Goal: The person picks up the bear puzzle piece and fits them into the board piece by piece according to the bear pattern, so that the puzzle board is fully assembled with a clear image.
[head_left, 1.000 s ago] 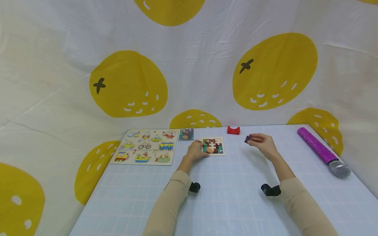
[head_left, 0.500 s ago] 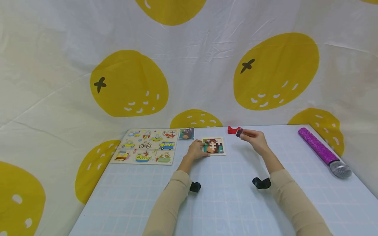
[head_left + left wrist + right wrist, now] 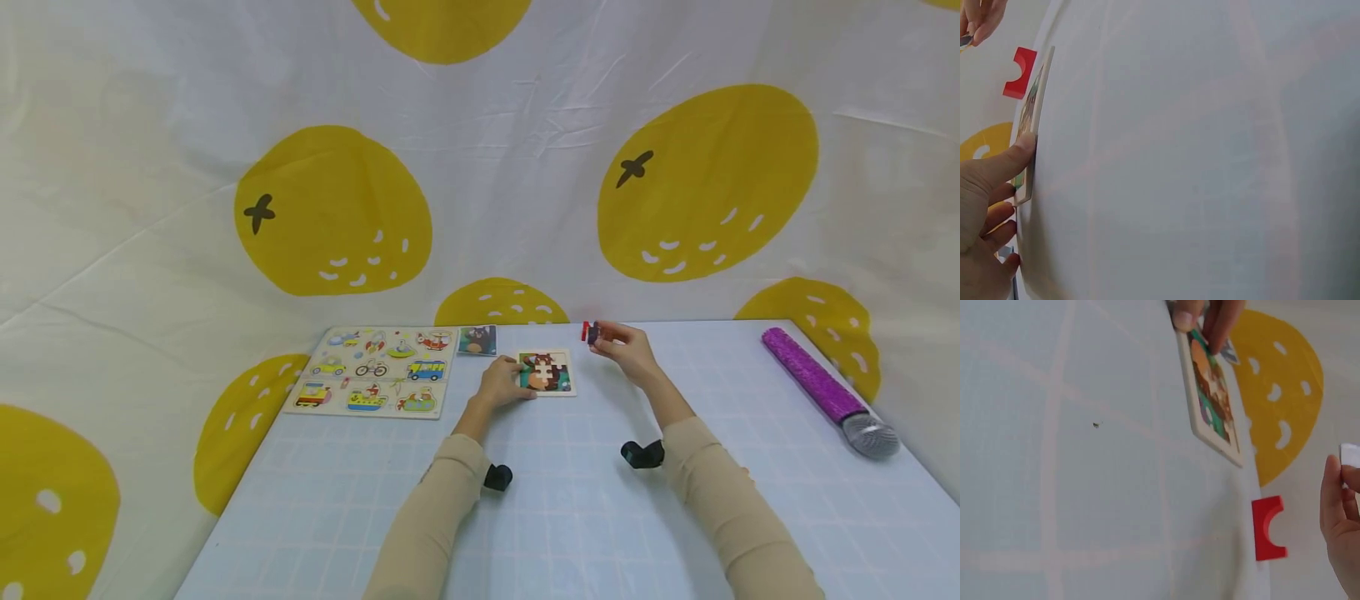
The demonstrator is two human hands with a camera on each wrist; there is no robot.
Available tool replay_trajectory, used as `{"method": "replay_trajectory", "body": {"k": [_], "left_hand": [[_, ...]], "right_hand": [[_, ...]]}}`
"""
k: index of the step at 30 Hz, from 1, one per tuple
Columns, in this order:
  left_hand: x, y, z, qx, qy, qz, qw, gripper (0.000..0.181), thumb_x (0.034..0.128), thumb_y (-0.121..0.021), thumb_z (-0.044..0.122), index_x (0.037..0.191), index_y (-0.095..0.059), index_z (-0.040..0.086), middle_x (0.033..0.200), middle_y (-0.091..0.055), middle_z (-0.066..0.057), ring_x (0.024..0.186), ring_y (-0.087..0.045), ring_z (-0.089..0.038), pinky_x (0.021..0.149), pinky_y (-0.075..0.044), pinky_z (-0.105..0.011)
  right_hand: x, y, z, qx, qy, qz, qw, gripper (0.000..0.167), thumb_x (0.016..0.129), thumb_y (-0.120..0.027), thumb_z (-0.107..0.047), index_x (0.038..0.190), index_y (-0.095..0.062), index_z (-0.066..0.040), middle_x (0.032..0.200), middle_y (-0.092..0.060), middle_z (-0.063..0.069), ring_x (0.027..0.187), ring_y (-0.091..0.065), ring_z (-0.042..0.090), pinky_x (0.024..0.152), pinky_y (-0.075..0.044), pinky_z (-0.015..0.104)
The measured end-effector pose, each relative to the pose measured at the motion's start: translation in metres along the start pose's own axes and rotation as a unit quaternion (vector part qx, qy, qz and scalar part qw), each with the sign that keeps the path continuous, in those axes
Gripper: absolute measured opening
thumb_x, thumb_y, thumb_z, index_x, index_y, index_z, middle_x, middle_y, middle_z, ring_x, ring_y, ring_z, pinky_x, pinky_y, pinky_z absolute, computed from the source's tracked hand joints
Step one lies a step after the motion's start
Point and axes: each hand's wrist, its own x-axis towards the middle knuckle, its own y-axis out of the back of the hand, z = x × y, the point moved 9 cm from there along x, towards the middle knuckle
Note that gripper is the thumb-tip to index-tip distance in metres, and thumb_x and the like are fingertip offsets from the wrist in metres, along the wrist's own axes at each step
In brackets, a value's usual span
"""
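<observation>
My left hand (image 3: 501, 382) grips the left side of a small square jigsaw puzzle (image 3: 572, 367) lying on the table. In the left wrist view its thumb lies on the front edge of the puzzle (image 3: 1039, 109). The picture shows a brown animal, with pale cross-shaped gaps at its middle. Pinched between the fingertips of my right hand (image 3: 630, 352) is a small dark puzzle piece (image 3: 595, 333), raised to the right of the puzzle. From the right wrist, that piece (image 3: 1350, 455) shows a pale side. It partly covers a red arched block (image 3: 586, 332) in the head view.
Left of the puzzle lies a big vehicle puzzle board (image 3: 336, 398), with a small animal picture card (image 3: 477, 340) beside it. A glittery purple microphone (image 3: 817, 379) lies at the right. Behind the table hangs a white cloth (image 3: 517, 167) with yellow fruit shapes.
My right hand has moved left with the puzzle piece, until it overlaps the red block in the head view. The left hand stays on the puzzle.
</observation>
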Motion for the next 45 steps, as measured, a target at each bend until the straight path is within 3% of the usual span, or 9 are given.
{"method": "replay_trajectory", "body": {"k": [3, 9, 11, 16, 21, 26, 33, 37, 45], "left_hand": [[-0.001, 0.000, 0.001, 0.000, 0.000, 0.001, 1.0000, 0.066, 0.0754, -0.079, 0.035, 0.130, -0.057, 0.005, 0.133, -0.050, -0.013, 0.123, -0.046, -0.028, 0.104, -0.038, -0.040], [-0.001, -0.001, 0.000, -0.002, 0.006, -0.001, 1.0000, 0.066, 0.0758, -0.078, 0.035, 0.130, -0.057, 0.005, 0.134, -0.049, -0.013, 0.124, -0.045, -0.028, 0.104, -0.038, -0.041], [-0.001, 0.000, 0.000, -0.003, 0.007, -0.001, 1.0000, 0.065, 0.0757, -0.078, 0.035, 0.129, -0.057, 0.005, 0.134, -0.049, -0.013, 0.124, -0.045, -0.028, 0.104, -0.038, -0.041], [-0.001, 0.000, 0.000, -0.003, 0.004, 0.003, 1.0000, 0.066, 0.0753, -0.079, 0.036, 0.129, -0.058, 0.004, 0.134, -0.050, -0.013, 0.123, -0.046, -0.028, 0.104, -0.038, -0.041], [0.000, -0.001, -0.001, -0.008, 0.002, 0.003, 1.0000, 0.067, 0.0750, -0.079, 0.036, 0.129, -0.057, 0.004, 0.133, -0.050, -0.014, 0.122, -0.047, -0.029, 0.102, -0.039, -0.041], [-0.001, -0.001, -0.001, -0.008, 0.003, 0.003, 1.0000, 0.067, 0.0750, -0.079, 0.036, 0.129, -0.057, 0.004, 0.132, -0.050, -0.015, 0.121, -0.048, -0.030, 0.102, -0.040, -0.042], [-0.001, -0.001, -0.001, -0.002, 0.001, 0.003, 1.0000, 0.066, 0.0757, -0.078, 0.036, 0.130, -0.057, 0.004, 0.132, -0.049, -0.015, 0.121, -0.048, -0.030, 0.102, -0.040, -0.041], [-0.001, -0.001, -0.001, -0.005, -0.001, 0.002, 1.0000, 0.067, 0.0761, -0.078, 0.036, 0.131, -0.056, 0.004, 0.134, -0.049, -0.015, 0.123, -0.046, -0.030, 0.103, -0.039, -0.041], [0.001, -0.001, -0.003, -0.013, 0.000, 0.003, 0.9999, 0.067, 0.0759, -0.078, 0.036, 0.131, -0.056, 0.004, 0.134, -0.048, -0.015, 0.123, -0.046, -0.030, 0.103, -0.039, -0.041]], "right_hand": [[0.002, -0.003, -0.001, -0.014, 0.016, 0.004, 0.9998, 0.052, 0.088, -0.057, 0.009, 0.136, -0.039, 0.013, 0.101, -0.050, 0.012, 0.075, -0.061, 0.001, 0.075, -0.055, 0.021], [0.006, -0.004, 0.004, -0.008, 0.010, 0.030, 0.9995, 0.050, 0.086, -0.061, 0.007, 0.131, -0.043, 0.014, 0.088, -0.058, 0.000, 0.072, -0.062, 0.002, 0.082, -0.053, 0.033], [0.008, -0.003, 0.007, -0.024, -0.003, 0.039, 0.9989, 0.046, 0.087, -0.061, 0.004, 0.130, -0.046, 0.012, 0.094, -0.060, 0.005, 0.074, -0.062, 0.002, 0.084, -0.052, 0.035], [0.012, -0.007, 0.016, -0.059, -0.032, 0.049, 0.9965, 0.040, 0.092, -0.055, -0.001, 0.131, -0.048, 0.007, 0.117, -0.054, 0.022, 0.082, -0.059, 0.007, 0.080, -0.054, 0.023], [0.017, -0.018, 0.028, -0.049, -0.054, 0.015, 0.9972, 0.037, 0.097, -0.044, 0.000, 0.133, -0.045, 0.009, 0.128, -0.043, 0.027, 0.090, -0.058, 0.013, 0.074, -0.055, 0.022], [0.020, -0.030, 0.036, -0.069, -0.053, -0.023, 0.9960, 0.038, 0.096, -0.043, 0.005, 0.133, -0.040, 0.013, 0.123, -0.040, 0.031, 0.076, -0.065, 0.013, 0.070, -0.056, 0.024], [0.029, -0.037, 0.038, -0.214, -0.013, -0.023, 0.9764, 0.034, 0.089, -0.059, 0.003, 0.121, -0.053, 0.011, 0.111, -0.057, 0.028, 0.084, -0.057, 0.023, 0.063, -0.052, 0.020], [0.035, -0.046, 0.039, -0.269, 0.000, -0.045, 0.9620, 0.027, 0.091, -0.056, 0.001, 0.116, -0.061, 0.007, 0.112, -0.060, 0.025, 0.093, -0.054, 0.030, 0.076, -0.053, 0.030], [0.041, -0.058, 0.042, -0.311, -0.025, -0.071, 0.9474, 0.034, 0.091, -0.049, 0.005, 0.124, -0.059, 0.003, 0.124, -0.056, 0.023, 0.106, -0.050, 0.034, 0.098, -0.044, 0.046]]}}
